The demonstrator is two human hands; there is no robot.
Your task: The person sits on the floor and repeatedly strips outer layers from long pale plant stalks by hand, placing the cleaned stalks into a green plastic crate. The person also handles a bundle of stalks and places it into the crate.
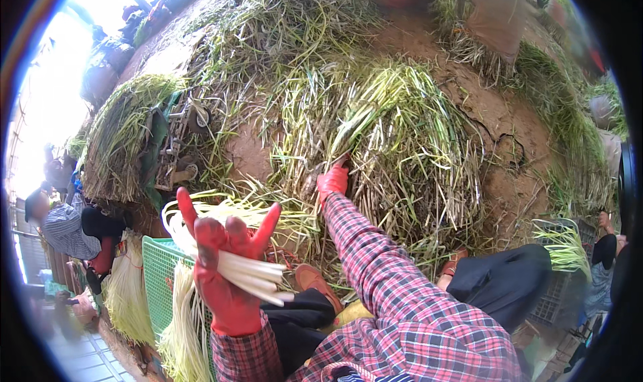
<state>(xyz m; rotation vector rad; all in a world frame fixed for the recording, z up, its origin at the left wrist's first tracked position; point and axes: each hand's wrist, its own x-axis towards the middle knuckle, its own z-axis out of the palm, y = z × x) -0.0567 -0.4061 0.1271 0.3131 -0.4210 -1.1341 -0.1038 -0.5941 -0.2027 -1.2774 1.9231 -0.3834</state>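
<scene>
A red rubber glove covers my left hand [226, 271], which is raised palm up in front of me. Several pale, peeled stalks [253, 276] lie across its palm under curled middle fingers, their cut ends pointing right. Two of its fingers stick out straight. My right hand [333, 181], also in a red glove, reaches forward and closes on the lower end of a bunch of leafy stalks [354, 133]. That bunch lies on a heap of long green-and-yellow plants [422, 171] with dry, soil-stained bases.
Left of me stands a green plastic crate [155, 281] with a pale stalk bundle [181, 327] hanging over its side. A hand cart [176, 151] loaded with plants is beyond it. A seated person [73, 226] is at the left. A dark crate [547, 296] stands at right.
</scene>
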